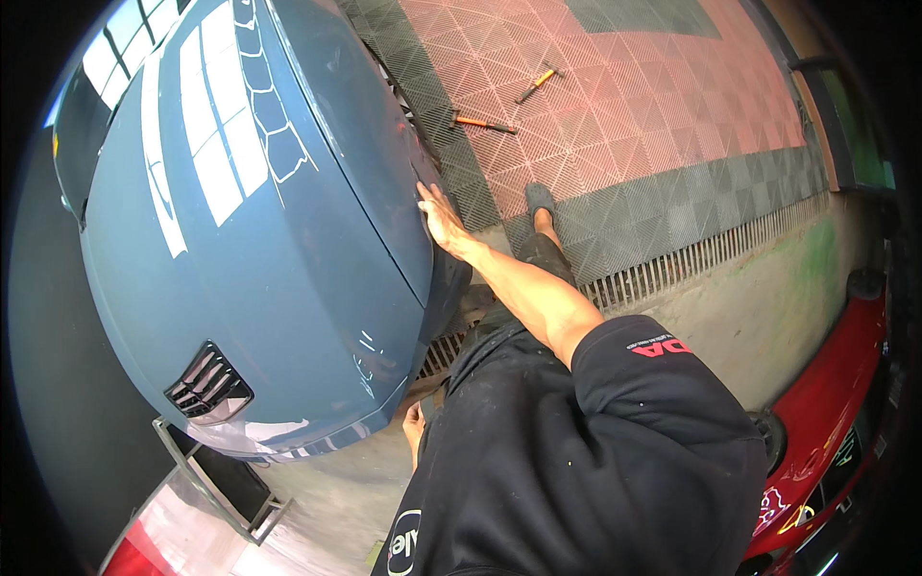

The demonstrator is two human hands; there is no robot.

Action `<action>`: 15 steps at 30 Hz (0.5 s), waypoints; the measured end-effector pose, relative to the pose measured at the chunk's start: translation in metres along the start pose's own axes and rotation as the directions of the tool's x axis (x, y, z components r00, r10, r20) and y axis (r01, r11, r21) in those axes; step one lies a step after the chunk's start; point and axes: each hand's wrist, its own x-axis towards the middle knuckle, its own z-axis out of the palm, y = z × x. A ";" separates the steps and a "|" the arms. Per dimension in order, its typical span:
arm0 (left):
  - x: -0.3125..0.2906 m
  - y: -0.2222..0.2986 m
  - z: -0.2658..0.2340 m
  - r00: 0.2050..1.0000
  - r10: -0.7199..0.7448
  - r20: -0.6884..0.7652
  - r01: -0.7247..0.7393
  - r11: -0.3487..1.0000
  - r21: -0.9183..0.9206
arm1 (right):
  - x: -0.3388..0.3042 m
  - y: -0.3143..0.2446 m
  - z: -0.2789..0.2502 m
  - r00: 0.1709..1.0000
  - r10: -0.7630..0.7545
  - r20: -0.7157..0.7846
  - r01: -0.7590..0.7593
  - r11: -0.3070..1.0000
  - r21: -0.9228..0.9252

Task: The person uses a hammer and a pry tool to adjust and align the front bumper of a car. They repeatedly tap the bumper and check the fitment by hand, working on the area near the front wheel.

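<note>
A glossy blue-grey car body (298, 278) fills the left side, with window reflections, a long dark panel seam and a black slatted vent (209, 384). My right hand (443, 223) lies flat against the car's edge, beyond the seam, with its fingers stretched out and touching the paint. Low beside my body, near the car's lower corner, part of my left hand (414, 428) shows. My dark clothing and the tight angle hide most of its fingers, so I cannot make out anything in it.
Two hammers, one yellow-and-black (538, 84) and one orange-and-black (485, 124), lie on the red and grey floor tiles (634, 106). A slotted drain strip (691, 252) crosses behind my foot. A red car (816, 422) stands at right; a metal frame (216, 487) is at lower left.
</note>
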 end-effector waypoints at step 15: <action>-0.002 -0.074 0.004 1.000 0.025 -0.004 -0.025 1.000 -0.013 | 0.047 -0.004 -0.012 0.998 -0.064 0.010 0.061 0.985 0.159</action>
